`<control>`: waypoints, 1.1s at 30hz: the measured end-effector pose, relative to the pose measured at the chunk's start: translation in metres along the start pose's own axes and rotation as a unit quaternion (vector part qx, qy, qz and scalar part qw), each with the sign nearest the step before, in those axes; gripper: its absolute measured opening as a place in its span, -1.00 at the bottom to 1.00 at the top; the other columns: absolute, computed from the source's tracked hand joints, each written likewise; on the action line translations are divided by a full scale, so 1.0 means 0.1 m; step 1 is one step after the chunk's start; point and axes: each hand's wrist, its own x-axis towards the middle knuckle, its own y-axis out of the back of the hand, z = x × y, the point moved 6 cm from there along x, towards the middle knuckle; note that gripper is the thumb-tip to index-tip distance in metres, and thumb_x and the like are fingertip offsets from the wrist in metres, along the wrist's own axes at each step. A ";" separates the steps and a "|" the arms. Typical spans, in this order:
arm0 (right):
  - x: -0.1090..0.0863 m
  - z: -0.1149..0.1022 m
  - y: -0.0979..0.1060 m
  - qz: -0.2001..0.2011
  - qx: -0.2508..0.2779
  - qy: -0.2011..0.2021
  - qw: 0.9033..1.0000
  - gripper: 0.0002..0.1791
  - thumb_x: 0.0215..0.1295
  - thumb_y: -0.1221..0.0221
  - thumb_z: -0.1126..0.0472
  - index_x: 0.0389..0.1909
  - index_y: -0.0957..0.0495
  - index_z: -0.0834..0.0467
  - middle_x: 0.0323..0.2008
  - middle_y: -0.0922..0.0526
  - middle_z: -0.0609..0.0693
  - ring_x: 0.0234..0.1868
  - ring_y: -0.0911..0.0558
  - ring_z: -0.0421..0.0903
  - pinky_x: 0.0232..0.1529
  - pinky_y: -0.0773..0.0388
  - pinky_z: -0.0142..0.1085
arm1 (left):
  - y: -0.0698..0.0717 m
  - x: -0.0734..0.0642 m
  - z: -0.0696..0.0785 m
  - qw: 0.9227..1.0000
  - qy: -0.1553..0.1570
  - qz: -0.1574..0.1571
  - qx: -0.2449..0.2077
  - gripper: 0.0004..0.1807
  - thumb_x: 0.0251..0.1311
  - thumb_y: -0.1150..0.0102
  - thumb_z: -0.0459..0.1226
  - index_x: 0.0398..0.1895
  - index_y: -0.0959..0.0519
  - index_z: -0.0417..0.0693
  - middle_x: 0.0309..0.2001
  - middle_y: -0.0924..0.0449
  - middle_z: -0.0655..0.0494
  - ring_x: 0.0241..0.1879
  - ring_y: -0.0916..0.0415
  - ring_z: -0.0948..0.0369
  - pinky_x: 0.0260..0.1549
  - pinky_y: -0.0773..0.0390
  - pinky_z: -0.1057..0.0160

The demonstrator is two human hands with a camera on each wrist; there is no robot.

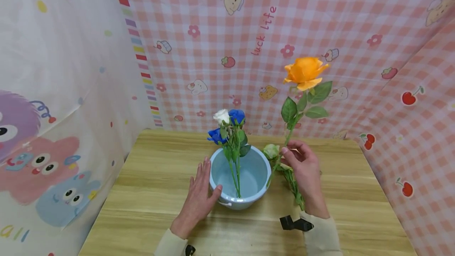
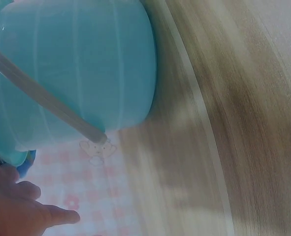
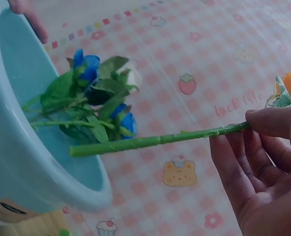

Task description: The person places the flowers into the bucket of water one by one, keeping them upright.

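A light blue bucket (image 1: 254,173) stands on the table, holding two blue roses (image 1: 237,116) and a white rose (image 1: 222,116). My left hand (image 1: 199,196) is at the bucket's left side, fingers extended and thumb near the rim. In the left wrist view, the bucket's pale handle (image 2: 42,98) hangs against its wall. My right hand (image 1: 303,165) pinches the green stem (image 3: 160,139) of an orange rose (image 1: 305,72) between thumb and fingers. The bloom points up, and the stem's lower end is at the bucket's right rim.
Right of the bucket, partly behind my right hand, lies a pale green rose (image 1: 271,151) with more leafy stems (image 1: 293,187). The wooden table (image 1: 149,192) is bordered by a pink checked cloth (image 1: 199,58) at the back and a printed white cloth (image 1: 81,102) at left.
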 end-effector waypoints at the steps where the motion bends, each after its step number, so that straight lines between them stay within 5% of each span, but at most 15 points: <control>1: 0.00 0.01 -0.03 -0.006 0.002 -0.001 1.000 -0.79 0.43 -0.23 0.41 0.00 -0.51 0.39 -0.22 -0.62 -0.04 -0.21 -0.72 -0.20 -0.19 -0.75 -0.32 | -0.01 0.00 -0.01 1.000 0.001 -0.001 0.001 -0.08 0.47 0.06 0.12 0.70 0.12 -0.07 0.68 0.17 -0.04 0.62 0.14 -0.17 0.40 0.00 -0.49; 21: -0.07 0.38 -0.39 -0.086 -0.048 -0.021 0.995 -0.74 0.37 -0.28 0.45 0.01 -0.51 0.43 -0.18 -0.65 0.18 -0.23 -0.75 -0.21 -0.12 -0.76 -0.25 | -0.01 -0.02 -0.02 1.000 -0.001 0.003 -0.001 -0.08 0.46 0.04 0.10 0.70 0.11 -0.11 0.68 0.17 -0.04 0.62 0.13 -0.14 0.40 -0.01 -0.48; 28: -0.09 0.48 -0.43 -0.096 -0.094 -0.034 0.990 -0.74 0.36 -0.31 0.41 0.00 -0.55 0.40 -0.19 -0.68 0.23 -0.27 -0.75 -0.18 -0.10 -0.76 -0.15 | -0.01 -0.01 -0.01 1.000 -0.001 0.002 -0.002 -0.07 0.47 0.06 0.13 0.70 0.14 -0.06 0.68 0.16 -0.04 0.62 0.13 -0.13 0.41 -0.01 -0.47; 33: -0.09 0.50 -0.44 -0.095 -0.148 -0.034 0.984 -0.73 0.36 -0.34 0.32 -0.01 -0.60 0.34 -0.18 -0.72 0.18 -0.24 -0.77 -0.11 -0.19 -0.74 -0.28 | -0.01 0.00 -0.02 1.000 0.000 0.000 0.001 -0.08 0.47 0.07 0.14 0.70 0.14 -0.06 0.68 0.16 -0.05 0.62 0.13 -0.12 0.41 -0.01 -0.47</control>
